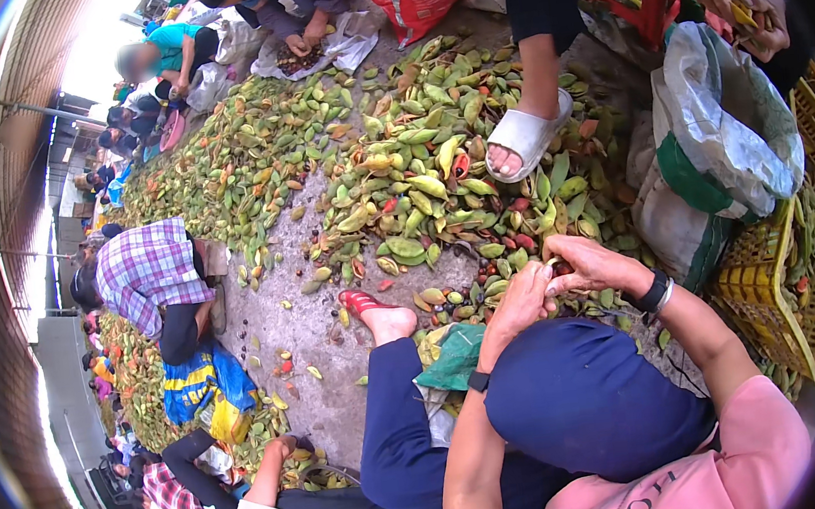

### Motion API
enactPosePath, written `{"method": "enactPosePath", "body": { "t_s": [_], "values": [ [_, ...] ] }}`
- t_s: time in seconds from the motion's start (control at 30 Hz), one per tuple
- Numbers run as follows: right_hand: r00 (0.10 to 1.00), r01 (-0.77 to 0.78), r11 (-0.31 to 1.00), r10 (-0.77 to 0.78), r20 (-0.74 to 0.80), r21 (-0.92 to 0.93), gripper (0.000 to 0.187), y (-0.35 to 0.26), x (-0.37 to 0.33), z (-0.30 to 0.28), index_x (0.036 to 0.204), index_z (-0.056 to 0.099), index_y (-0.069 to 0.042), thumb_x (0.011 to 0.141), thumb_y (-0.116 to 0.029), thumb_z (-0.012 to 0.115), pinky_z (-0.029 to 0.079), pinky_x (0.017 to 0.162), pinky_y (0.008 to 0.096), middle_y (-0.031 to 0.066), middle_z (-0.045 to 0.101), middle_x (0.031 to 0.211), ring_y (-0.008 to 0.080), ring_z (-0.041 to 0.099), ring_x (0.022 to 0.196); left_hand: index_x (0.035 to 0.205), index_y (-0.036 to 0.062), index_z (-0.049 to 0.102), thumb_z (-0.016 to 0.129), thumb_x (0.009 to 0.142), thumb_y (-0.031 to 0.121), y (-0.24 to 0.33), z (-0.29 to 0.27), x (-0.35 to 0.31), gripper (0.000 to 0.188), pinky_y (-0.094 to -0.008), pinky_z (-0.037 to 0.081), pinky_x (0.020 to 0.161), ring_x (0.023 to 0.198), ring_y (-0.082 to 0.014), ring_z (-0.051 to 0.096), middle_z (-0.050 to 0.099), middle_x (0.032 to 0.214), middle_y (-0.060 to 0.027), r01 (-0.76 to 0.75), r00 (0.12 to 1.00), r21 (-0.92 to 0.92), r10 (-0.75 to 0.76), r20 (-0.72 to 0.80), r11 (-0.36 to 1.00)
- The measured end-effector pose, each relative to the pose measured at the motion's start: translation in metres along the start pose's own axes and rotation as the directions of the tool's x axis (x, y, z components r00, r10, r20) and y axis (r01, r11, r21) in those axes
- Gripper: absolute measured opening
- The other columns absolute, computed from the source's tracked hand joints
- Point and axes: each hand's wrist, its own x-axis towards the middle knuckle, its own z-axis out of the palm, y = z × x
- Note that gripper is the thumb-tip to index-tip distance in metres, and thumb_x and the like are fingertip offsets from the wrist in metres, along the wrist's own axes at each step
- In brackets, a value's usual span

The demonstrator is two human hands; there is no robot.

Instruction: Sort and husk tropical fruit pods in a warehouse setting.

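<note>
My left hand [522, 299] and my right hand [587, 264] meet above my raised knee, fingers bent inward and pressed together. Between their fingertips sits a small pod with a dark seed [560, 267]; the fingers cover most of it, so I cannot tell which hand bears it. Just below my hands, partly behind my left forearm, lies a green and white sack [453, 360]. Past them spreads a heap of green and brownish pods [413, 210], some split to show red insides. Loose dark round seeds [454, 297] are scattered on the ground near my left hand.
On the right stand an open white and green sack [704, 177] and a yellow plastic crate [774, 288] containing pods. A co-worker's foot in a white slipper [532, 136] rests on the heap. Another person in a checked shirt [152, 271] crouches left, by a blue and yellow sack [206, 387].
</note>
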Motion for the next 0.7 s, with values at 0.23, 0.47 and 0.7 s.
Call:
{"method": "enactPosePath", "body": {
  "t_s": [0.23, 0.47, 0.7],
  "values": [
    [0.998, 0.003, 1.000, -0.004, 0.058, 0.012, 0.037, 0.012, -0.005, 0.010, 0.101, 0.048, -0.003, 0.082, -0.027, 0.068, 0.043, 0.076, 0.0406, 0.0145, 0.050, 0.090, 0.0323, 0.052, 0.086, 0.100, 0.0013, 0.050, 0.042, 0.102, 0.037, -0.006, 0.018, -0.002, 0.036, -0.0332, 0.049, 0.051, 0.058, -0.0186, 0.062, 0.059, 0.075, -0.0126, 0.077, 0.982, 0.183, -0.043, -0.184, 0.980],
    [1.000, 0.008, 0.996, -0.010, 0.013, 0.091, 0.025, 0.025, -0.003, 0.029, 0.103, 0.051, -0.002, 0.087, -0.019, 0.061, 0.044, 0.075, 0.0408, 0.0150, 0.052, 0.090, 0.0326, 0.053, 0.082, 0.102, 0.0012, 0.051, 0.039, 0.102, 0.036, -0.028, 0.019, 0.009, 0.037, -0.0320, 0.047, 0.049, 0.054, -0.0181, 0.061, 0.062, 0.072, -0.0116, 0.224, 0.958, 0.296, -0.155, -0.241, 0.929],
    [0.951, -0.009, 0.999, -0.001, -0.309, -0.033, 0.019, 0.028, -0.022, 0.040, 0.102, 0.058, -0.003, 0.085, -0.011, 0.059, 0.047, 0.070, 0.0389, 0.0135, 0.057, 0.086, 0.0304, 0.059, 0.079, 0.103, 0.0024, 0.052, 0.037, 0.103, 0.037, -0.017, 0.024, 0.007, 0.037, -0.0289, 0.045, 0.048, 0.053, -0.0139, 0.056, 0.062, 0.074, -0.0098, 0.062, 0.984, 0.201, -0.026, -0.177, 0.978]
  ]
}}
